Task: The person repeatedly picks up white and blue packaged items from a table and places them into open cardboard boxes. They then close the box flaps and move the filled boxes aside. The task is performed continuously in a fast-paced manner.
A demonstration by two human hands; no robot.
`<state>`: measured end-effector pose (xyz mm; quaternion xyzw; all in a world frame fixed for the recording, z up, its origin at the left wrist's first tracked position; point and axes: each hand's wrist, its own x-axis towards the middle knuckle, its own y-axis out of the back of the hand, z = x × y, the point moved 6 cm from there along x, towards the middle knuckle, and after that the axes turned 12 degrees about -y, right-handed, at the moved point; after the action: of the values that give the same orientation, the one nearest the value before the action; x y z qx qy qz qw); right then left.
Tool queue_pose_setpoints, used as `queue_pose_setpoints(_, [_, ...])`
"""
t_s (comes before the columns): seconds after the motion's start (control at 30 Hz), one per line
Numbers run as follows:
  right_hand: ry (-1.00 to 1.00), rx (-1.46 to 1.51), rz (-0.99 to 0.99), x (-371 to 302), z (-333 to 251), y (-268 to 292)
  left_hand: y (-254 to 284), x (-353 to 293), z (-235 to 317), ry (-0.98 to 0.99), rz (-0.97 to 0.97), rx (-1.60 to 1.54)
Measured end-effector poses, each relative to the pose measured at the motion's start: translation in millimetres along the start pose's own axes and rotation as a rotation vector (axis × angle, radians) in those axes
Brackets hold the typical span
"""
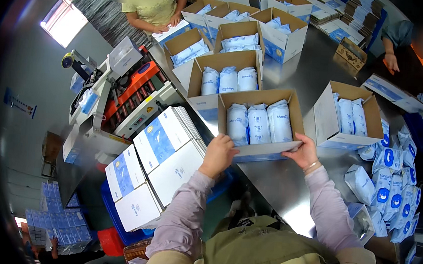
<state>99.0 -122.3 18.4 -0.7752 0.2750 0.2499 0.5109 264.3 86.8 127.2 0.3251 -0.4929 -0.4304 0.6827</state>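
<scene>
1. Front box (pixel 264 98) sits on the metal table (pixel 272 184) right ahead of me, top open, three white-and-blue packs (pixel 258 125) standing in a row inside.
2. Right hand (pixel 305 152): gripping the right end of the front flap (pixel 263 150), thumb on top. Left hand (pixel 221 155): fingers curled at the front left corner; can't tell if they pinch cardboard.
3. Step looks like handling that flap. I'd work both ends evenly; a one-sided pull would likely twist the panel or crease its edge.
4. Packs look soft and stand close behind the flap. I'd check none leans over the fold before loading it, or the film could snag.
5. Box behind (pixel 227 60) is close up against the far side. Pushing forward could shove it, so I'd press down, not away.
6. Right-hand box (pixel 323 122) stands apart, leaving my right wrist some room. I'd hold that elbow in, clear of the loose packs (pixel 389 190).
</scene>
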Motion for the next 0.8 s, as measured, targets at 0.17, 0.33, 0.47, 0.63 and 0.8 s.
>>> queue_pose_setpoints(0.17, [0.006,-0.041,0.042,35.1,-33.1,-36.4,19.7,25.7,-31.9,-0.003,0.124,0.061])
queue_pose_setpoints(0.33, [0.108,-0.03,0.25,21.1,-31.6,-21.4,-1.9,-75.9,-85.7,0.313,0.266,0.099])
queue_pose_setpoints(0.47, [0.399,-0.118,0.208,-2.8,-3.8,13.2,-65.2,-188.6,-85.5,0.745,-0.384,0.236])
queue_pose_setpoints(0.63, [0.323,-0.24,0.283,-48.3,38.8,57.0,-65.2,-232.3,-65.4,0.481,-0.104,0.107])
queue_pose_setpoints(0.8, [0.32,-0.358,0.248,-93.4,38.6,49.6,187.4,-216.4,15.8,0.464,0.709,0.333])
